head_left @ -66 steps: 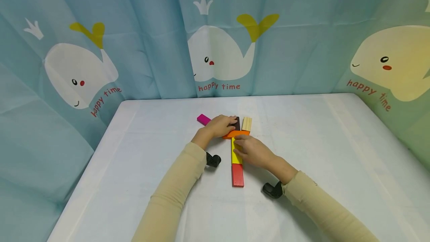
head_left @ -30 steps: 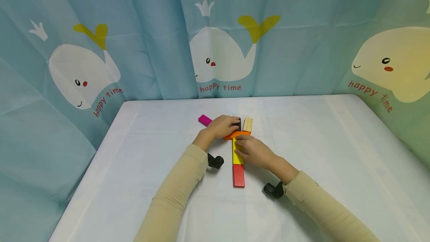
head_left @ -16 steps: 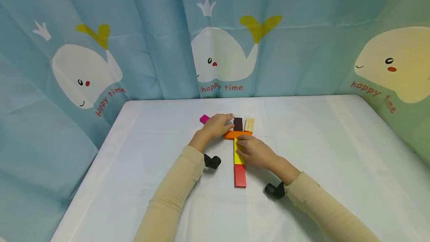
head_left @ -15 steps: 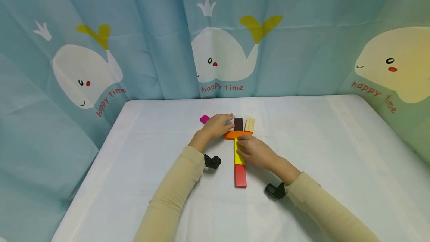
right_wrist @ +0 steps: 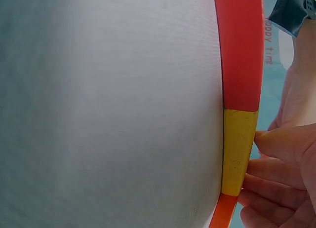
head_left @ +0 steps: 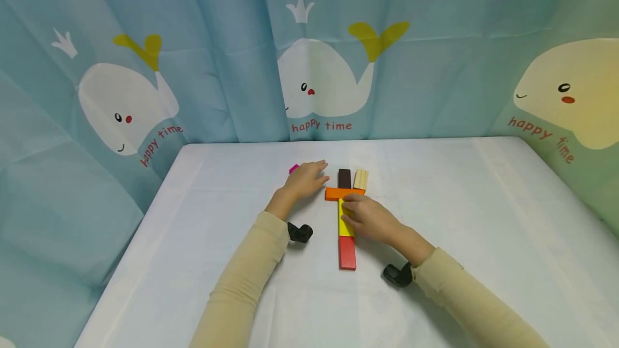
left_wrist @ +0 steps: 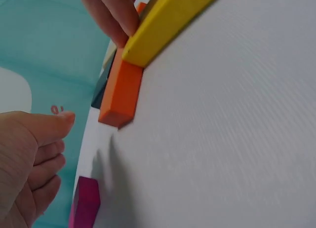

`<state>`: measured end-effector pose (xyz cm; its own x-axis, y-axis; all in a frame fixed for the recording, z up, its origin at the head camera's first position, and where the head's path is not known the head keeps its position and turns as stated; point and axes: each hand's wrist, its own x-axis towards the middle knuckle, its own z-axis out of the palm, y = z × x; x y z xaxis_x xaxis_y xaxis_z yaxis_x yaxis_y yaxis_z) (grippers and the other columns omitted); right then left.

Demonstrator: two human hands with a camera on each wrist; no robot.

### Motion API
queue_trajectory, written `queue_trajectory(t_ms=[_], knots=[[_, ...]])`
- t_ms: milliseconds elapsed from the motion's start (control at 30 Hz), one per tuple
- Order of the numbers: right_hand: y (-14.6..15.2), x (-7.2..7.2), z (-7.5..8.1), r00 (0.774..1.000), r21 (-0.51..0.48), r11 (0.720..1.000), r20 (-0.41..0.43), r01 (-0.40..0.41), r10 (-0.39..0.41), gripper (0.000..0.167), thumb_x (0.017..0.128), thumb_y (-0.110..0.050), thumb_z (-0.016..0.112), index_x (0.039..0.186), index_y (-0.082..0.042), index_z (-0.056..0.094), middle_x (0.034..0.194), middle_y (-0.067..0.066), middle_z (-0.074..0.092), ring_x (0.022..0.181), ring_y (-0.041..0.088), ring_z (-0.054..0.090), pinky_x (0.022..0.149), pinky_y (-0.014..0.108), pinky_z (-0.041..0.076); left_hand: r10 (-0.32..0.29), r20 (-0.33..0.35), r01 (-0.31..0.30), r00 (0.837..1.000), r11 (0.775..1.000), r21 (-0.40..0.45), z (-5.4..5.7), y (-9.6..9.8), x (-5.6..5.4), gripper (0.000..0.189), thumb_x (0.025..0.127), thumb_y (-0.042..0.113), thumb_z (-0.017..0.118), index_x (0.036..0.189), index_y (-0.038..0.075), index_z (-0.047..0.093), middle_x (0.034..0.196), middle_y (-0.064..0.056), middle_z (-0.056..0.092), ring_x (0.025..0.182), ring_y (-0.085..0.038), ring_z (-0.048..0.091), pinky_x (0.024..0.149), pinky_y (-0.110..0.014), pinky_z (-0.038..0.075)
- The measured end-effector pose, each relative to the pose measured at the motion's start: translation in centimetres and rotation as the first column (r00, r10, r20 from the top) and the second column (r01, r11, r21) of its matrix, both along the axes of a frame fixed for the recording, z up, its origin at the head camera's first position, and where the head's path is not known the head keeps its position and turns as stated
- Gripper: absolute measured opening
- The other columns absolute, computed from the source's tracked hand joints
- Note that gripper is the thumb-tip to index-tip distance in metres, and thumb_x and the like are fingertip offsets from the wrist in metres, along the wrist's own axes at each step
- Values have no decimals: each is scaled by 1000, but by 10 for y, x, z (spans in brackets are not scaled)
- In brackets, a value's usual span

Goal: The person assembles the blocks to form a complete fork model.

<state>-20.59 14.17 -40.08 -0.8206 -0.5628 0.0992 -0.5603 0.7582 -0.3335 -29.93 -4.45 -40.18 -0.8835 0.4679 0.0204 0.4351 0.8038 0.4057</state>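
Flat wooden blocks lie joined in a cross-like row: a red block [head_left: 347, 253] nearest, then a yellow block [head_left: 345, 224], then an orange block [head_left: 333, 194] set crosswise. Beyond the orange one stand a dark brown block [head_left: 344, 178] and a pale natural-wood block [head_left: 360, 179], side by side. My right hand [head_left: 373, 220] rests its fingertips on the yellow block [right_wrist: 239, 149], close to the orange one. Left of the row, my left hand [head_left: 304, 181] hovers with loose fingers and holds nothing. A magenta block [left_wrist: 85, 203] lies under it, mostly hidden in the head view.
A white cloth covers the table [head_left: 203, 219]. Behind it hangs a blue curtain [head_left: 222, 79] with whale prints. A black wrist camera [head_left: 301, 233] sits at my left wrist and another black camera [head_left: 397, 275] at my right.
My left hand has come off the dark brown and orange blocks and moved left, over the magenta block. My right hand has stayed on the yellow block.
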Motion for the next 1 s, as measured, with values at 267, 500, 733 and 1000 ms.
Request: queue_trajectory(t_ms=[267,500,733,1000], knots=[[0,0,1,1000,14,1000,6,-4,4,38,84,-17,67,113,7,61,117,19,58,110,33,53,92,44,43,6,-32,-5,999,1000,17,0,-11,-3,47,94,26,54,135,6,46,140,-5,41,127,-20,38,105,-34,28],[0,0,1,1000,12,1000,-1,-8,8,36,85,-16,67,112,7,62,117,19,58,109,33,53,92,44,43,81,-14,-80,997,996,46,-5,-22,-3,51,92,29,56,136,5,45,141,-6,40,128,-22,38,104,-34,29],[-1,-1,0,1000,12,1000,-9,-6,6,35,84,-16,67,111,7,62,115,19,59,108,33,54,91,43,43,112,-21,-110,993,991,74,-6,-32,-3,50,92,27,57,134,3,47,139,-8,42,127,-24,39,104,-35,29],[0,-1,-1,1000,-4,1000,-10,-10,10,35,84,-16,67,110,7,63,116,19,59,109,33,54,91,43,43,189,-15,-188,982,981,42,-9,-40,2,54,90,34,58,133,1,48,139,-12,42,126,-27,40,103,-38,30]])
